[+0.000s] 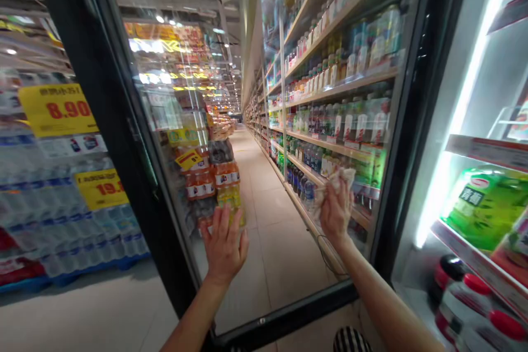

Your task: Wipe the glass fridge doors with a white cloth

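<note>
A glass door (268, 264) in a black frame stands in front of me, swung out from a lit cooler. My left hand (225, 245) lies against the lower left of the pane, palm to the glass, its fingers stretched and spread. Farther right, my right hand (336, 212) presses a crumpled whitish cloth (344, 177) to the glass. Part of the cloth shows above the fingertips and part beside the palm; the rest is hidden under the hand.
Cooler shelves (466, 148) at right hold green packages (487, 203) and red-capped bottles (462, 300). Stacked water bottles with yellow price signs (55, 110) stand at left. Through or on the glass appear drink shelves (322, 143) and an aisle floor (247, 176). A striped patch (350, 340) shows at the bottom.
</note>
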The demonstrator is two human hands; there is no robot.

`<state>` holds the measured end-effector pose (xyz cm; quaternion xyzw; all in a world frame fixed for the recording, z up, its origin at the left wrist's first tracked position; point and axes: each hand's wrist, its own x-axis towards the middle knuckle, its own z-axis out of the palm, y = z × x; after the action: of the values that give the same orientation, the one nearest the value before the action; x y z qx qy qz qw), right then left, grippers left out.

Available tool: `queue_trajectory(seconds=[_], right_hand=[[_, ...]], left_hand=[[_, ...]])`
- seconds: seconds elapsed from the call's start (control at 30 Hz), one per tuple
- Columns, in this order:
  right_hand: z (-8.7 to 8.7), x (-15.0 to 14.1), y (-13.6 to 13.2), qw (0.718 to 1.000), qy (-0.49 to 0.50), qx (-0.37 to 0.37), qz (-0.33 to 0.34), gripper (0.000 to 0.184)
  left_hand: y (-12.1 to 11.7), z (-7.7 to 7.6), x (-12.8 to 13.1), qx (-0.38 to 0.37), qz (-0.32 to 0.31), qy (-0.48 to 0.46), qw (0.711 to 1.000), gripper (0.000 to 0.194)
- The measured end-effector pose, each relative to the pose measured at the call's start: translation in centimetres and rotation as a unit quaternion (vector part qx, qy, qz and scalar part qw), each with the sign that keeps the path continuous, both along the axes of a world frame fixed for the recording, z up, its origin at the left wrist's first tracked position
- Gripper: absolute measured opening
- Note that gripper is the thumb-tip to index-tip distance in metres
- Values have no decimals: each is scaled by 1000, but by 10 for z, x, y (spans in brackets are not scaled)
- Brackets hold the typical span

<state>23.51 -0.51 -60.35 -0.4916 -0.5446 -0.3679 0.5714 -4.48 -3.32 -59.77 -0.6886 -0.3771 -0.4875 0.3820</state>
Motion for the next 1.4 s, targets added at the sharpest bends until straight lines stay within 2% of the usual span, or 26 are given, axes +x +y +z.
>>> queue_trajectory(seconds=[0.07, 0.13, 0.2, 0.27, 0.33, 0.4, 0.47, 0.53, 0.57, 0.63, 0.7, 0.77, 0.8, 0.83, 0.9, 0.93, 1.0, 1.03, 1.1, 1.17, 1.23, 1.3, 1.4], right_hand=[[11, 15, 7, 995, 93, 41, -17, 50], [16, 3, 4, 995, 87, 47, 0, 51], [11, -24, -4, 999, -7, 4, 31, 51], [1, -42, -12, 989, -129, -40, 59, 48], [-6, -35, -13, 981, -177, -51, 58, 46], [-2, -6, -5, 996, -84, -26, 21, 46], [12, 25, 7, 996, 81, 16, -20, 47], [31, 36, 15, 984, 169, 52, -27, 47], [38, 31, 15, 985, 162, 59, -18, 47], [45, 6, 10, 997, 65, 38, 14, 48], [43, -19, 2, 995, -89, -8, 51, 49], [38, -24, -3, 978, -193, -34, 67, 48], [36, -16, -3, 978, -198, -31, 60, 47], [38, -4, -1, 985, -166, -17, 45, 47], [46, 23, 8, 999, -24, 31, 2, 48], [53, 32, 12, 997, 45, 53, -15, 49], [63, 32, 16, 991, 107, 79, -21, 50], [65, 23, 14, 993, 92, 76, -12, 51], [61, -4, 7, 999, -14, 41, 23, 51], [49, -27, -1, 985, -159, -1, 63, 50], [39, -30, -6, 967, -242, -16, 77, 46], [37, -14, -3, 978, -203, 2, 54, 45], [50, 4, 7, 999, -17, 46, 0, 50]], left_hand=[[0, 0, 1, 6, 2, -3, 1000, 71], [1, 0, 2, 11, -1, -7, 1000, 71], [1, 0, 2, 6, -9, -10, 1000, 71], [2, 0, 1, 5, -13, -12, 1000, 70], [2, 0, 0, 2, -10, -7, 1000, 71], [2, 0, 0, 3, -5, 2, 1000, 70], [2, -2, 1, 4, -8, 0, 1000, 70], [3, -2, 2, 6, -17, -19, 1000, 68], [3, -3, 3, 5, -21, -30, 999, 67], [3, -2, 4, 3, -25, -40, 999, 67], [2, -1, 4, 6, -26, -33, 999, 68], [2, 1, 3, 7, -26, -20, 999, 68], [1, 1, 2, 6, -26, -15, 1000, 68], [0, 2, 2, 4, -26, -13, 1000, 68], [0, 2, 2, 4, -23, -12, 1000, 68], [0, 2, 2, 5, -23, -14, 1000, 68], [-1, 2, 3, 9, -22, -17, 1000, 67], [-1, 2, 4, 11, -22, -18, 1000, 67], [0, 2, 4, 11, -23, -20, 999, 67], [-1, 2, 3, 7, -25, -20, 999, 67], [-1, 1, 2, -3, -30, -22, 999, 66], [-1, 0, 2, -12, -33, -26, 999, 65], [0, -2, 3, -11, -31, -37, 999, 65]])
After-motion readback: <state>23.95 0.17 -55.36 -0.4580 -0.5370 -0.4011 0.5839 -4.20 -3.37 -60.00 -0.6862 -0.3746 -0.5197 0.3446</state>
